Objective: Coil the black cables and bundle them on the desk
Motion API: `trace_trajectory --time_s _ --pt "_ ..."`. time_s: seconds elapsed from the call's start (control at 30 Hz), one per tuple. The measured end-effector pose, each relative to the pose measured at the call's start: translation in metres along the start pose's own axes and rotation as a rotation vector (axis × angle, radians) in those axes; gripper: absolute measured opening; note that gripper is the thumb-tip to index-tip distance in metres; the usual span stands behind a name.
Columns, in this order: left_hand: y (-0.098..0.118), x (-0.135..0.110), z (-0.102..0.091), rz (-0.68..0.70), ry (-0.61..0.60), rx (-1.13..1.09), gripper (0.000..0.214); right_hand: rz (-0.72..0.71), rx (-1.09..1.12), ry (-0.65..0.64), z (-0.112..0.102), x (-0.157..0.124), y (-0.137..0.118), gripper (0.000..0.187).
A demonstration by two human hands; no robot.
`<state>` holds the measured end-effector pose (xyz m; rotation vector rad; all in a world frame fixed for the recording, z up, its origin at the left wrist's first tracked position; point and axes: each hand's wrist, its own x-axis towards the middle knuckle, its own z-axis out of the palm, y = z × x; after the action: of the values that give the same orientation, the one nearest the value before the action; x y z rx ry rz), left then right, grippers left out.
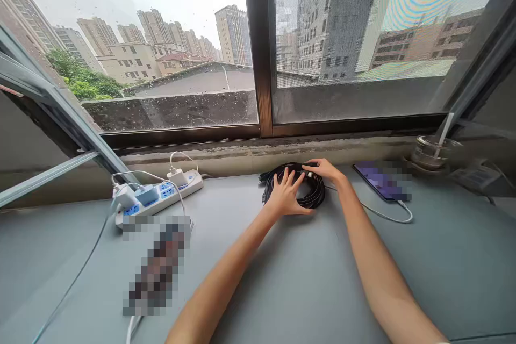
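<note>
A coil of black cable point(319, 193) lies on the grey tabletop near the wall below the window. Its plug ends show at the coil's left side and at its upper right. My left hand point(287, 196) rests over the coil from the left, its fingers spread across the loops and its thumb along the near edge. At the far right edge of the coil, my right hand point(324, 168) has its fingers closed on the cable by a plug end point(309, 174). Part of that grip is hidden.
A white power strip point(189, 187) with chargers plugged in stands at the left. In front of it lies a blurred-out object point(157, 269) with a white cable. A phone point(381, 181) on a charging cable and a glass jar point(431, 150) are at the right. The window frame point(264, 64) rises behind.
</note>
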<state>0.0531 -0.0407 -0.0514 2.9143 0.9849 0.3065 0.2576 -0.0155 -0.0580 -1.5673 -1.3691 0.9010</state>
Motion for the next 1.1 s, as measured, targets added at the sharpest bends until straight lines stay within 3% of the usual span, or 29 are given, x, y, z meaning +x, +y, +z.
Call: trace_trajectory --time_s 0.17,0.43,0.77,0.9,1.1 --pt "-0.002 0.0 0.002 0.038 0.006 0.006 0.112 0.097 0.026 -0.044 -0.007 -0.011 -0.003 0.053" --pt "-0.002 0.0 0.0 0.021 0.001 -0.015 0.117 0.134 0.005 -0.012 -0.009 -0.01 -0.01 0.048" --pt "-0.001 -0.001 0.004 -0.016 0.009 -0.042 0.116 0.005 -0.027 0.021 0.001 -0.003 0.0 0.043" --pt "0.0 -0.002 0.005 -0.024 0.015 -0.029 0.115 -0.033 -0.13 0.108 0.002 -0.001 0.002 0.043" --pt "-0.002 -0.001 0.007 -0.018 0.01 0.004 0.098 -0.093 -0.247 0.16 0.004 -0.003 -0.002 0.036"
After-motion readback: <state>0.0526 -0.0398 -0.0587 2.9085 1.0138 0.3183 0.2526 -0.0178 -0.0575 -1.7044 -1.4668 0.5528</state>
